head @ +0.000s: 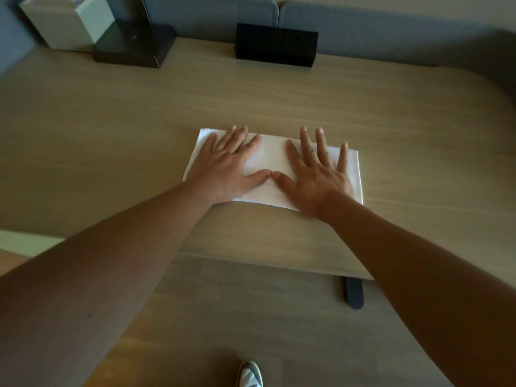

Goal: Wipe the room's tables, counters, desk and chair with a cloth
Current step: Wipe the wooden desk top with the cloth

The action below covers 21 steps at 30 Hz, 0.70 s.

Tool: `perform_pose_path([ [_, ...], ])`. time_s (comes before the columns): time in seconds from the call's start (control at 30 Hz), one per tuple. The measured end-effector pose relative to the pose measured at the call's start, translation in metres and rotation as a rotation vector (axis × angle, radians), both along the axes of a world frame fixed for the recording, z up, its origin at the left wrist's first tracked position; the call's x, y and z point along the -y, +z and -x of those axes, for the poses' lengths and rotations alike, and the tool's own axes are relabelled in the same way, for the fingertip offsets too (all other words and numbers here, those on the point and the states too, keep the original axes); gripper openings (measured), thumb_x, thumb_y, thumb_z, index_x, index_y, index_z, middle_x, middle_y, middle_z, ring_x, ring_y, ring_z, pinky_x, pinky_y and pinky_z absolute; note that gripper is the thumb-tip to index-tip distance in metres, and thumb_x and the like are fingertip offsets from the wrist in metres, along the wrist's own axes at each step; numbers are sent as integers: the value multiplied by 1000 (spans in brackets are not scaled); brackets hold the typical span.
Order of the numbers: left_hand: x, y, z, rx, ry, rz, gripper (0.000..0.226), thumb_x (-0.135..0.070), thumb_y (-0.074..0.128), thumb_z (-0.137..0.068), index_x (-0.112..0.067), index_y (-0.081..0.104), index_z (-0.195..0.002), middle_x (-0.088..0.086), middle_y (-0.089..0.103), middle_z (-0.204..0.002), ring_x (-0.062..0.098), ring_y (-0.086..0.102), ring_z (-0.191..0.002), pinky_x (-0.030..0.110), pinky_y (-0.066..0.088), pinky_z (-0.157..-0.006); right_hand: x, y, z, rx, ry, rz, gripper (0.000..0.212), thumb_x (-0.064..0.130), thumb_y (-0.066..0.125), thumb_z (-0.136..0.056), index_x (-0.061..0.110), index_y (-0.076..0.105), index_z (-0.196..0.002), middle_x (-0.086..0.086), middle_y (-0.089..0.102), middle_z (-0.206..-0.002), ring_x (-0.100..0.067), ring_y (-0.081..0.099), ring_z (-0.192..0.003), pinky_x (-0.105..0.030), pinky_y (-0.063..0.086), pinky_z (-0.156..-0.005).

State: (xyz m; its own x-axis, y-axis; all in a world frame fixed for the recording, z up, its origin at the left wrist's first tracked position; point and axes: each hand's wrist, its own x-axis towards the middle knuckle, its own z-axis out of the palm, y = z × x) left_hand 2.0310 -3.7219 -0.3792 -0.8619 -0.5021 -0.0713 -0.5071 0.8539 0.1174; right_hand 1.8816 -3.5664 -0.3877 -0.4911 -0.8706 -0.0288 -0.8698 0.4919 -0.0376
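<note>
White cloth [275, 174], folded to a rectangle, lay flat on the wood-grain counter [391, 129], near its front edge and roughly central. Nearest the camera, at 6 o'clock on the floor, the toe of one shoe [249, 374] showed. Both forearms reached forward over the counter edge.

Left hand [227, 166] was open, palm down, fingers spread on the cloth's left half. Right hand [318, 174] was likewise flat and spread on the right half; the thumb tips nearly met at centre. Neither hand gripped anything. Judgement: flat palms spread pressure across the whole pad, so the cloth could be pushed as one block without bunching.

Beyond the cloth, bare counter. At 12 o'clock, against the back edge, a black box [276, 44]. At 11 o'clock, a dark square base [134, 47], with a pale container [69, 20] at the far corner. These would likely need wiping around. Grey upholstery [363, 26] behind.
</note>
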Motion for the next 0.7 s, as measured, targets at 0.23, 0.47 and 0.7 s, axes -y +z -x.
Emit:
perform_pose_path([
  [0.23,-45,3,-42,7,2,-3,89,-80,17,-89,-33,-1,-162,-3,-12,-170,12,-13,-156,47,-3,-126,-47,-1,-45,95,63,61,79,73,1,-93,36,3,-162,8,-7,-171,-15,-9,-157,-47,-4,-126],
  [0.47,-60,1,-75,14,-8,8,88,-80,15,-90,-34,-4,-162,-3,-13,-170,12,-15,-155,46,-4,-126,-64,-3,-76,104,65,41,84,78,-3,-87,39,1,-162,10,-9,-171,-15,-13,-157,-54,-12,-123],
  [0.7,-53,-6,-103,-2,-19,39,86,-82,9,-89,-37,-6,-161,-5,-12,-170,10,-14,-155,44,-4,-126,-54,-5,-97,69,52,0,83,81,-6,-85,44,-5,-159,14,-13,-170,-21,-19,-156,-72,-16,-113],
])
